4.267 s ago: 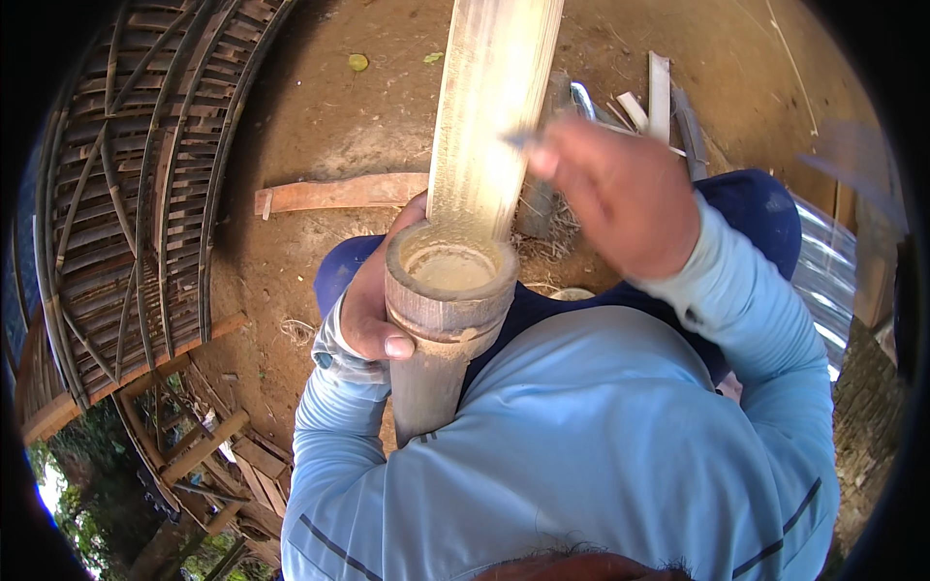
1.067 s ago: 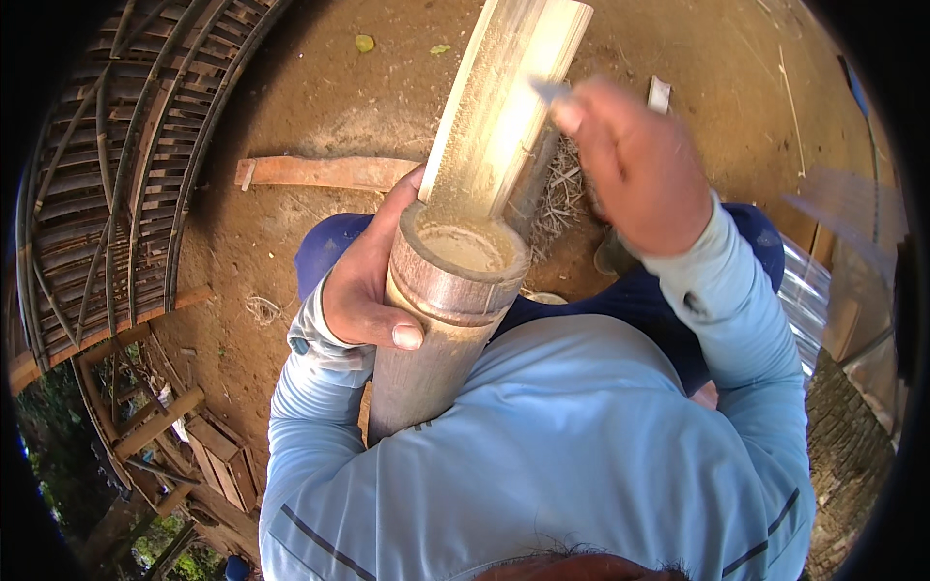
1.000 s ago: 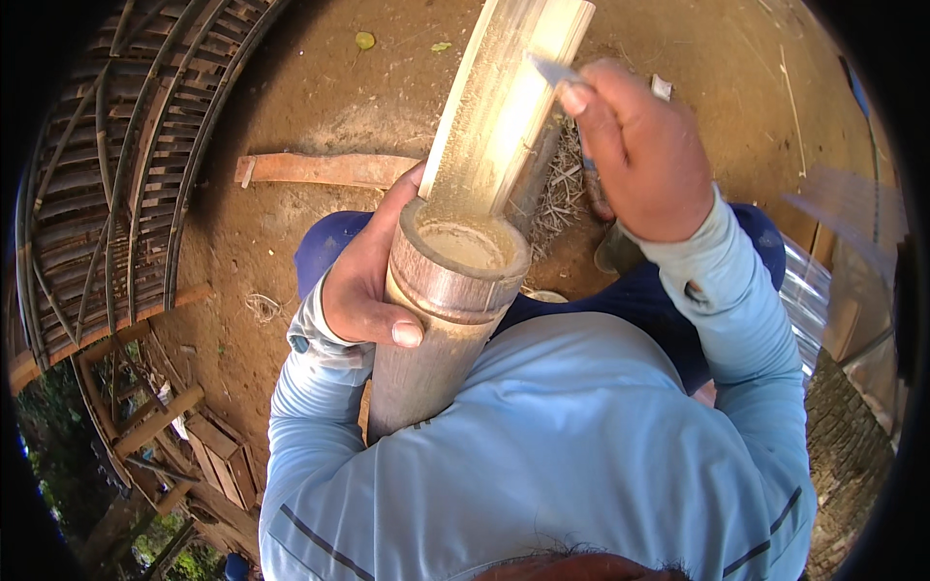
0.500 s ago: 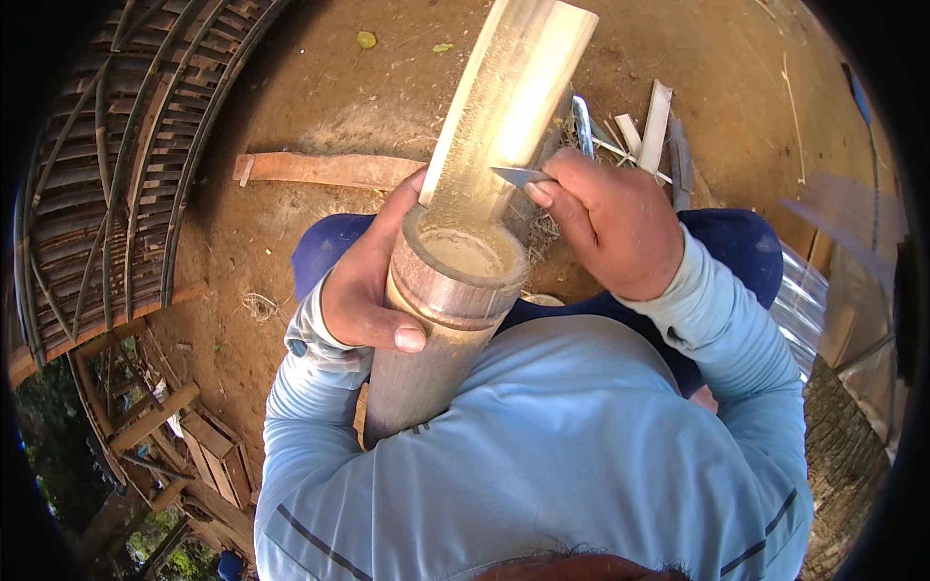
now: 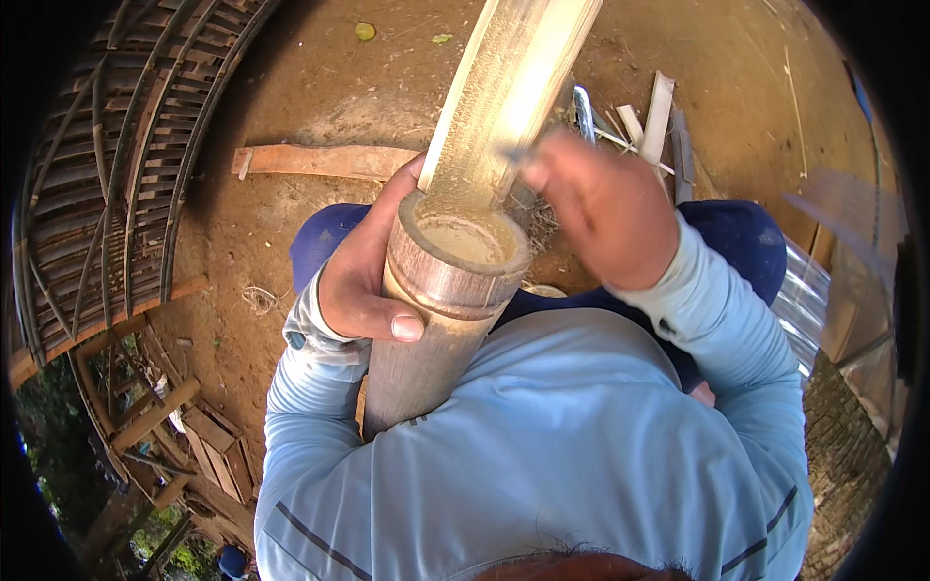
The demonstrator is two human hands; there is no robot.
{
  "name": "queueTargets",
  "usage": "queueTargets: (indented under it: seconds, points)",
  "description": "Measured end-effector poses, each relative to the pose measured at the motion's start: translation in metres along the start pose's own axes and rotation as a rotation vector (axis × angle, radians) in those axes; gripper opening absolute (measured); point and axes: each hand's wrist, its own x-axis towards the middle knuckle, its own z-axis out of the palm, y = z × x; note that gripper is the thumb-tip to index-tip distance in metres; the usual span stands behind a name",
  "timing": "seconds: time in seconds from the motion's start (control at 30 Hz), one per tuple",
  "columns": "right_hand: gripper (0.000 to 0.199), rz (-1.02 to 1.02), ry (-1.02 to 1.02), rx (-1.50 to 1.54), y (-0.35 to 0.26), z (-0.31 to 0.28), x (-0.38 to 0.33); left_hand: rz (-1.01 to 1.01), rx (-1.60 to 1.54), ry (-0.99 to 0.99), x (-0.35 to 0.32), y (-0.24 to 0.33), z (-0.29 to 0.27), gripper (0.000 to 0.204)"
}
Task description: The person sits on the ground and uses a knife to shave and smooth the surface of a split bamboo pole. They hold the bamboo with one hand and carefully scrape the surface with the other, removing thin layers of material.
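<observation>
A thick bamboo tube [image 5: 421, 363] leans against my body, its far end cut away lengthwise into a pale trough [image 5: 494, 107]. Its round opening shows a closed joint inside, with fine dust or shavings on the cut surface. My left hand [image 5: 366, 281] is wrapped round the tube's left side just below the rim, thumb in front and fingers behind. Over the trough's right edge, my right hand [image 5: 610, 218] grips a small knife [image 5: 515, 154], smeared by motion. Only its short grey blade shows, pointing left into the trough; the handle is hidden in my fist.
A flat reddish-brown slat [image 5: 325, 163] lies on the dirt ground beyond my left knee. Split bamboo pieces [image 5: 658, 118] and a curved metal blade-like thing [image 5: 583, 114] lie beyond my right hand. A slatted bamboo structure [image 5: 145, 145] stands at left; clear plastic sheeting [image 5: 852, 228] is at right.
My right hand and the knife have shifted slightly up and are now blurred. The bamboo tube has tilted or moved very slightly, while my left hand keeps its hold.
</observation>
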Motion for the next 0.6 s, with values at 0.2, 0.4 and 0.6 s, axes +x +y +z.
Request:
queueTargets:
  seconds: [0.2,0.4,0.6]
  points:
    - [0.017,0.027,0.068,-0.045,-0.002,-0.011,0.015,-0.015,0.005,0.031,-0.001,0.001,0.003,0.131]
    - [0.02,-0.045,-0.133,-0.007,0.0,-0.002,-0.009,-0.02,-0.003,0.015,0.001,0.001,0.004,0.132]
    - [0.022,0.033,-0.168,-0.004,0.014,-0.026,-0.002,-0.027,-0.008,0.022,0.0,0.002,0.003,0.133]
